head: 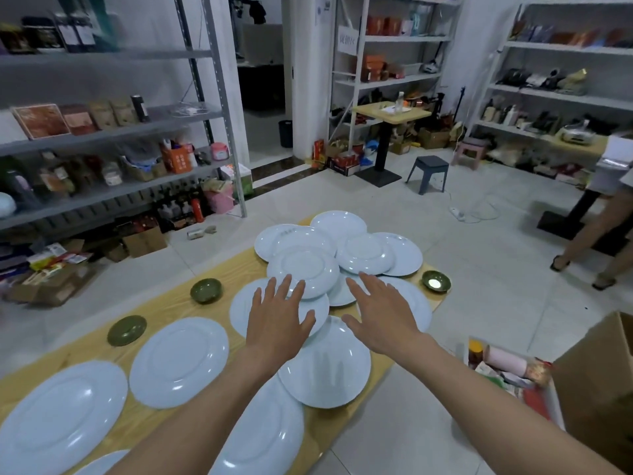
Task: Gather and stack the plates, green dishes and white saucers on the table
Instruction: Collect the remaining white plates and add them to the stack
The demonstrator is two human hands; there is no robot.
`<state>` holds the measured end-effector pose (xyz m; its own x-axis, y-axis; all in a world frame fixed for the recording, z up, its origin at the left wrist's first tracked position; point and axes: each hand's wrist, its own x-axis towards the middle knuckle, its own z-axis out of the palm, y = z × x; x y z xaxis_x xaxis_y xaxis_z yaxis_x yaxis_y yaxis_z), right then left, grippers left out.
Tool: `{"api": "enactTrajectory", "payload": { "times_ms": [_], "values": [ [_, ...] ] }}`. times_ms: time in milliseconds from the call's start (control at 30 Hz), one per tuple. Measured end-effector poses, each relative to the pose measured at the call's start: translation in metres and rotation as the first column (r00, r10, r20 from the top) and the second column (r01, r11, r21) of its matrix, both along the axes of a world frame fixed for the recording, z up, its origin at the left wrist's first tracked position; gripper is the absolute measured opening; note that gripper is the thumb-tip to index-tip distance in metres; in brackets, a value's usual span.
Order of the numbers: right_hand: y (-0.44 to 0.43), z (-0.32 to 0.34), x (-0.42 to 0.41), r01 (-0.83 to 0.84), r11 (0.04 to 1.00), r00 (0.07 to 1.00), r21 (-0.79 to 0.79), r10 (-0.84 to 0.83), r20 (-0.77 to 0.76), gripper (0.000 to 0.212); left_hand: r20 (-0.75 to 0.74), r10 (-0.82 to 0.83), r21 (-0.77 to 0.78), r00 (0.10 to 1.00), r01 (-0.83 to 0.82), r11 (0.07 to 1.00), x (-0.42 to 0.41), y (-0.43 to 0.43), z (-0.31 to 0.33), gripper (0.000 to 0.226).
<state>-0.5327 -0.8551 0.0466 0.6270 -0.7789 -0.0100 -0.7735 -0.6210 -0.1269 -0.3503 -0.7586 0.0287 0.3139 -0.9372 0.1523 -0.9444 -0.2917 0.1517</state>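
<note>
White plates [303,269] overlapping in a loose cluster under and just beyond both hands, on a pale wooden table [164,303]. Left hand [277,317] and right hand [380,313] palms down, fingers straight and spread wide, holding nothing; touching the plates or hovering, impossible to tell. Larger plates [179,361] laid singly left of the left forearm. Green dish [206,291] left of the left hand, second green dish [127,330] further left, third green dish [436,281] right of the right fingertips
</note>
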Motion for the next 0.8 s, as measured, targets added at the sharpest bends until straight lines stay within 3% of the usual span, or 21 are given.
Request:
{"api": "enactTrajectory", "payload": {
  "times_ms": [467, 800],
  "values": [
    [-0.152, -0.022, -0.003, -0.242, 0.969, 0.970, 0.042, 0.242, 0.002, 0.073, -0.021, 0.238, 0.073, 0.971, -0.236, 0.969, -0.035, -0.114, -0.021, 0.064],
    [-0.205, -0.033, 0.039, -0.342, 0.936, 0.939, 0.084, 0.344, -0.012, 0.074, -0.100, 0.376, 0.076, 0.921, -0.370, 0.926, 0.001, -0.154, -0.043, 0.067]
  ]
}}
